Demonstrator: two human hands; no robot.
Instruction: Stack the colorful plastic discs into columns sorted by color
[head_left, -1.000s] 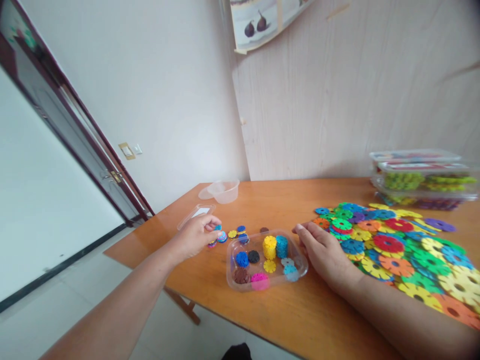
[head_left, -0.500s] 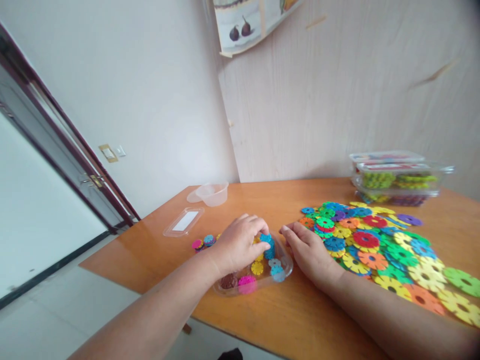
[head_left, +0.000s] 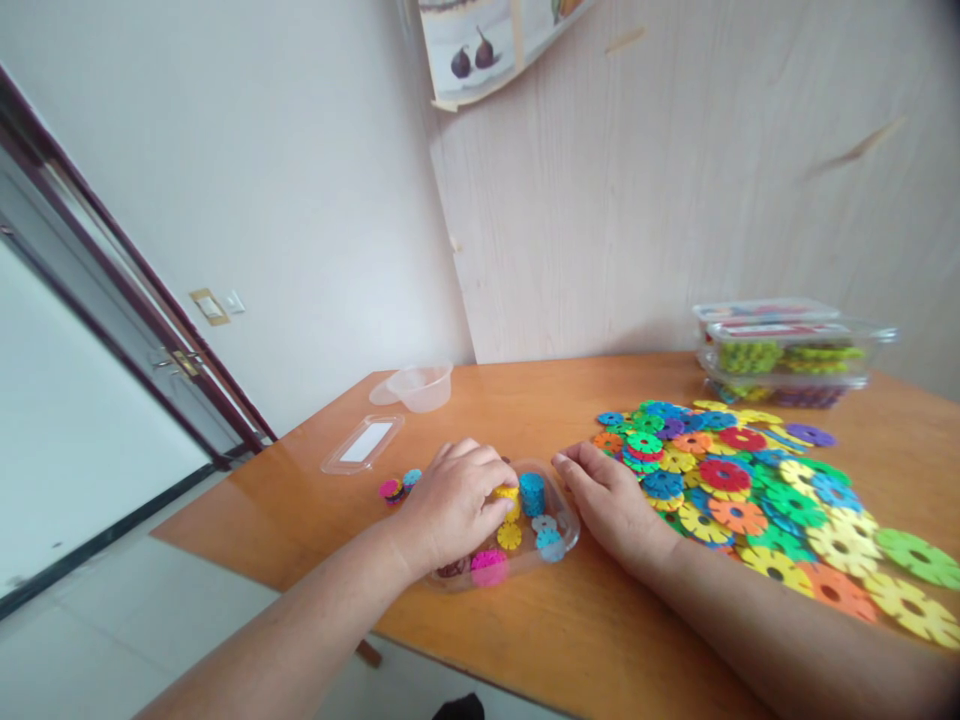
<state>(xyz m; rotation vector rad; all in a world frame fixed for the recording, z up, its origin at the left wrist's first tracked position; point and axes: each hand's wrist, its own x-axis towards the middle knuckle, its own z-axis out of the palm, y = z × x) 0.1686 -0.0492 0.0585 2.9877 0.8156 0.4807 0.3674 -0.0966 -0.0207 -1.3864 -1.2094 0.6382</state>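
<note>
The left hand (head_left: 454, 505) has slid from the blue stack (head_left: 532, 495) to the yellow stack (head_left: 513, 506), both inside the clear tray (head_left: 574, 532); thumb and fingers curl at the yellow, though whether they pinch, I can't tell. The right hand (head_left: 611, 500) stays by the tray's right rim, fingertips together. The left wrist blocks the tray's left side; right, loose discs (head_left: 739, 515) sprawl across the counter (head_left: 487, 630), boxes (head_left: 787, 355) behind.
</note>
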